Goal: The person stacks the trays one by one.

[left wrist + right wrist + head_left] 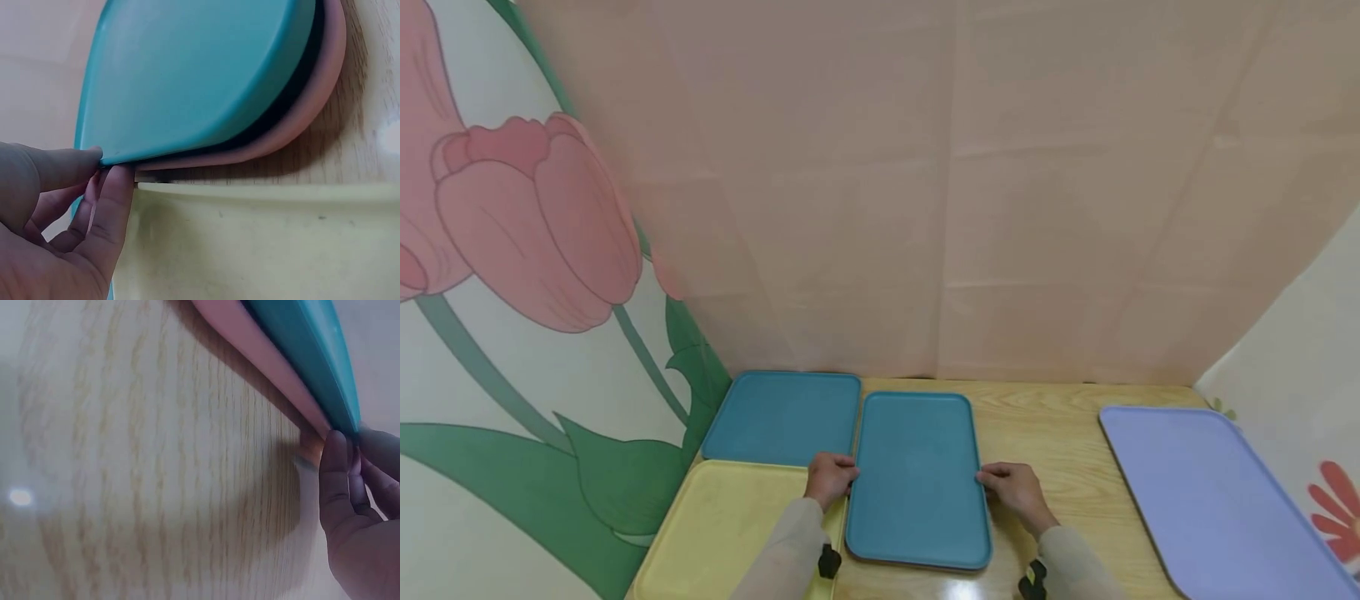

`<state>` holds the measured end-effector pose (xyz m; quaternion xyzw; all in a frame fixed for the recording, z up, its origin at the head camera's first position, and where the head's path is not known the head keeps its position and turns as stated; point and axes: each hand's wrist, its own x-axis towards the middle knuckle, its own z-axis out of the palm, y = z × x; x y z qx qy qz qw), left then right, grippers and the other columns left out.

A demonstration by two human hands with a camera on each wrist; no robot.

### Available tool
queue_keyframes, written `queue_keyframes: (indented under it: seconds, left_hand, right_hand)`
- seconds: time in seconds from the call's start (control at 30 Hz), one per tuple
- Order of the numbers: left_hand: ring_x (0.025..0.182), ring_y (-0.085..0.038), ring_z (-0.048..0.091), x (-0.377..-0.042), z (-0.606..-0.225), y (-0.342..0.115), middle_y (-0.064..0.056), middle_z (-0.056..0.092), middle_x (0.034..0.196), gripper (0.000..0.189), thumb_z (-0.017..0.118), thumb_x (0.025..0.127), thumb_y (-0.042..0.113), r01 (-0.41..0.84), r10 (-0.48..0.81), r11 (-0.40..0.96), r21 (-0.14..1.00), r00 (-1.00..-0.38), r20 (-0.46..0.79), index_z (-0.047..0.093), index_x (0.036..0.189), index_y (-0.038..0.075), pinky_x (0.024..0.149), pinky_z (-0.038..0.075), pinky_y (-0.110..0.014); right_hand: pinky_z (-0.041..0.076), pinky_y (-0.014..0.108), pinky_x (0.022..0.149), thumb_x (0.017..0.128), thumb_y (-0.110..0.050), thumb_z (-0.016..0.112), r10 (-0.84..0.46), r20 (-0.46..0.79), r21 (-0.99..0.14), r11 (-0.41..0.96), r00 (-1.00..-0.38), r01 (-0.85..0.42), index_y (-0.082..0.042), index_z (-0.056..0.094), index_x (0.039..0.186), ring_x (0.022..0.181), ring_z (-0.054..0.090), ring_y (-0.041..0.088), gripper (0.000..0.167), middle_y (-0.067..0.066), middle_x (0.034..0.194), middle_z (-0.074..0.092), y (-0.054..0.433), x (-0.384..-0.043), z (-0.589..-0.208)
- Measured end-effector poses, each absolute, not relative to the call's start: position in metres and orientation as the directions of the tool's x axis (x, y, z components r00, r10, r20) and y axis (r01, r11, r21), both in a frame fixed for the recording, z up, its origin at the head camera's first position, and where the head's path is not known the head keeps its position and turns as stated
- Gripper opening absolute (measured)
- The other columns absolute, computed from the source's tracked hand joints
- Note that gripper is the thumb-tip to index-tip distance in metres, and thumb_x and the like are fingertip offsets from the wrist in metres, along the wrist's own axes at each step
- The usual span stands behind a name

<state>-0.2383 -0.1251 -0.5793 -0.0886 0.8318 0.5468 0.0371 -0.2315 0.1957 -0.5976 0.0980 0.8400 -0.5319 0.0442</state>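
A teal rectangular tray (917, 479) lies lengthwise in the middle of the table, between both hands. My left hand (831, 479) pinches its left edge, thumb on the rim and fingers below, as the left wrist view also shows. On the opposite edge, my right hand (1017, 493) pinches the rim between thumb and fingers. Beneath the teal tray sits a pink tray (294, 134), parted from it by a dark gap at the near corner. The pink tray's edge (250, 347) also shows in the right wrist view; most of it is hidden.
A yellow tray (722, 517) lies at the near left, under the left forearm. Behind it is another teal tray (786, 417). On the right lies a lavender tray (1210, 500). A beige sheet (955, 208) hangs behind the wooden table (1060, 425).
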Motion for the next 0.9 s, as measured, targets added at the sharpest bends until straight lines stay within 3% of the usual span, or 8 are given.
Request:
queue_keyframes:
  seconds: [0.63,0.9]
  left_hand:
    - [0.075,-0.022,0.068,-0.2417,-0.5756,-0.1232,-0.016,0.072,0.099,0.019,0.073,0.084,-0.004,-0.230,-0.137,0.447,0.864,-0.973,-0.188,0.075,0.104,-0.005,0.059,0.059,-0.034]
    - [0.066,-0.020,0.067,-0.2424,-0.5724,-0.1213,-0.013,0.072,0.089,0.018,0.075,0.081,-0.003,-0.213,-0.160,0.436,0.874,-0.974,-0.158,0.075,0.099,-0.005,0.056,0.058,-0.033]
  right_hand:
    - [0.060,0.032,0.066,0.091,-0.003,0.071,0.115,-0.215,-0.879,0.410,-0.970,0.244,0.010,0.072,0.104,0.075,0.069,0.019,0.018,0.018,0.096,0.072,0.1969,-0.2346,-0.6001]
    - [0.060,0.032,0.066,0.092,-0.005,0.070,0.089,-0.220,-0.872,0.429,-0.971,0.237,0.010,0.071,0.105,0.075,0.069,0.018,0.020,0.016,0.095,0.072,0.2043,-0.2345,-0.6003]
